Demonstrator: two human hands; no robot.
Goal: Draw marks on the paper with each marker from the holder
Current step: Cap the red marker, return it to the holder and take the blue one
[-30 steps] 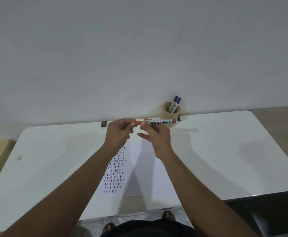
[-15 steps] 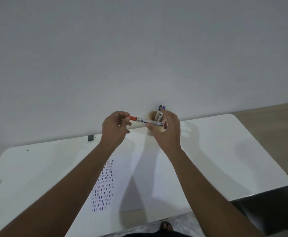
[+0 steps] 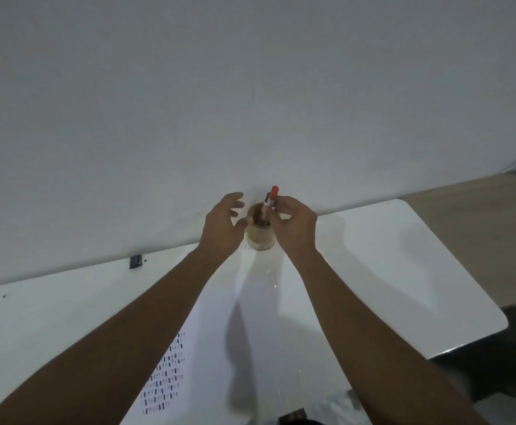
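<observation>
Moved: red-capped marker (image 3: 272,198), level a second ago, now stands upright in holder (image 3: 259,235).
Right hand (image 3: 295,223): fingers pinched on marker barrel.
Left hand (image 3: 223,226): fingers spread, beside holder.
Hidden: marker's lower end, inside holder.
Paper (image 3: 250,326): partly under forearms.

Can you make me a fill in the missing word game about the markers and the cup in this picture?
1. The marker in the right hand has a ___ cap.
2. The right hand holds that marker over the round ___.
3. The left hand is open, holding ___.
4. The paper with the little marks lies on a ___ table.

Missing words: red; holder; nothing; white
</observation>
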